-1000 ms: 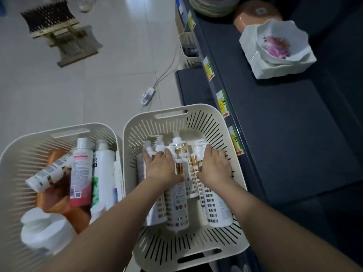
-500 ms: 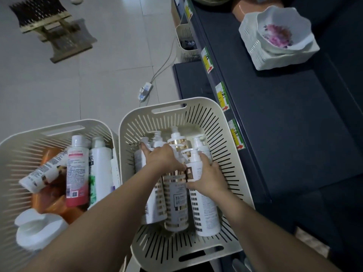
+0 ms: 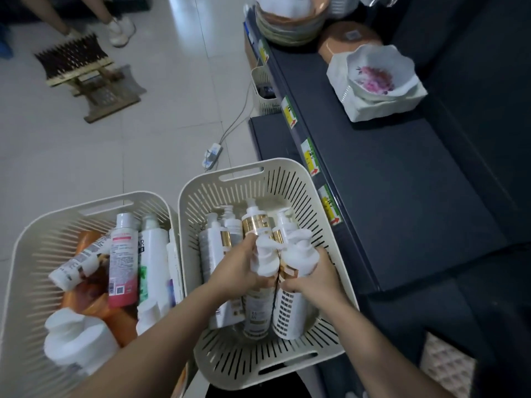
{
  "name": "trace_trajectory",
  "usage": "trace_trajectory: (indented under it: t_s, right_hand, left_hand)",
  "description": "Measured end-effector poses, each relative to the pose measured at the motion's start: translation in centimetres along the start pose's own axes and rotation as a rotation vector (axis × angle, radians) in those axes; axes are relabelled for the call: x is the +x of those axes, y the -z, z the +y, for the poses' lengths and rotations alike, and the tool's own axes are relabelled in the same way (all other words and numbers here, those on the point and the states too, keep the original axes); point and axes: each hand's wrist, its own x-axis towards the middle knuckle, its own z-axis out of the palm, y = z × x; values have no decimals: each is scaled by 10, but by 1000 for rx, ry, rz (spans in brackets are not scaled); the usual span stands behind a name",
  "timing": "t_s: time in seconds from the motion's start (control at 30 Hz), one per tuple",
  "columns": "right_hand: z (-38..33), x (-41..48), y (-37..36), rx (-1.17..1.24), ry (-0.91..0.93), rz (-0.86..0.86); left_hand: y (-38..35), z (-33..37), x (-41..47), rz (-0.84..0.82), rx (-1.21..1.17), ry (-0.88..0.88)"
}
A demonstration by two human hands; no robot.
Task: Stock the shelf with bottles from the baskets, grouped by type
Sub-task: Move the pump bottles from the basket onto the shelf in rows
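Two cream slotted baskets stand on the floor. The right basket point(image 3: 287, 170) holds several white-and-gold pump bottles. My left hand point(image 3: 238, 268) grips one pump bottle point(image 3: 263, 262) by its neck, raised upright above the others. My right hand point(image 3: 311, 278) grips a second pump bottle point(image 3: 298, 257) beside it, also raised. More pump bottles point(image 3: 253, 222) lie flat beneath them. The left basket point(image 3: 94, 201) holds mixed bottles: a pink-labelled bottle point(image 3: 122, 259), a tall white bottle point(image 3: 153, 254), a small tube point(image 3: 77, 264), orange bottles and a white jug point(image 3: 77, 340). The dark shelf point(image 3: 402, 182) runs along the right.
On the shelf's far end sit a white flower-printed bowl on a white box point(image 3: 376, 79), an orange bowl point(image 3: 350, 38) and stacked dishes point(image 3: 290, 21). A power strip and cable point(image 3: 212, 153) lie on the tiled floor. A wooden rack point(image 3: 86, 76) and another person's feet point(image 3: 119, 28) are beyond.
Both hands went from resting on the lying pump bottles to gripping one each and lifting them upright out of the pile. The camera view tilted up slightly.
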Motion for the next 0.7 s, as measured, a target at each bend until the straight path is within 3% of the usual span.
trace_trajectory:
  t_s: [0.27,0.7]
  right_hand:
    - [-13,-57,24,114,242,32]
    - [-57,-193,65,542,510,248]
  left_hand:
    - [25,37,-35,79,-96,-158]
    - [110,144,-101,-43,-333,-536]
